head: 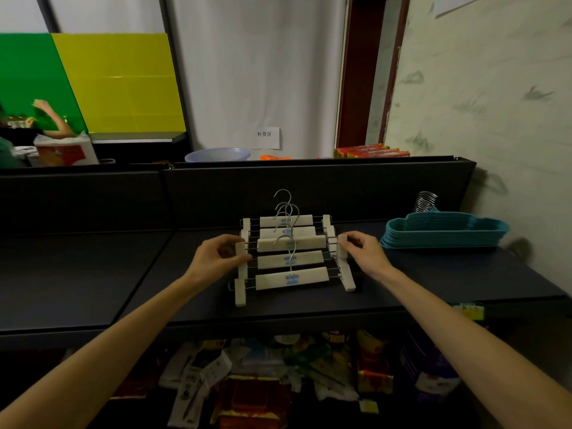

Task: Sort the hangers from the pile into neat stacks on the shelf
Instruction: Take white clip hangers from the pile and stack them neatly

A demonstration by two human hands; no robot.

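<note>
On shelf (402,286): left hand (213,258), right hand (365,250) pinch clip hanger (291,243) ends; teal stack (442,232) at 3 o'clock.

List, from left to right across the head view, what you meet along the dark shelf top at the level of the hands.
Left hand gripping a clip → white clip hangers → right hand gripping a clip → stack of blue hangers, all on the dark shelf.

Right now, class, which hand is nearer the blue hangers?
Right. The right hand pinches a white clip just left of the blue hangers; the left hand is farther left.
</note>
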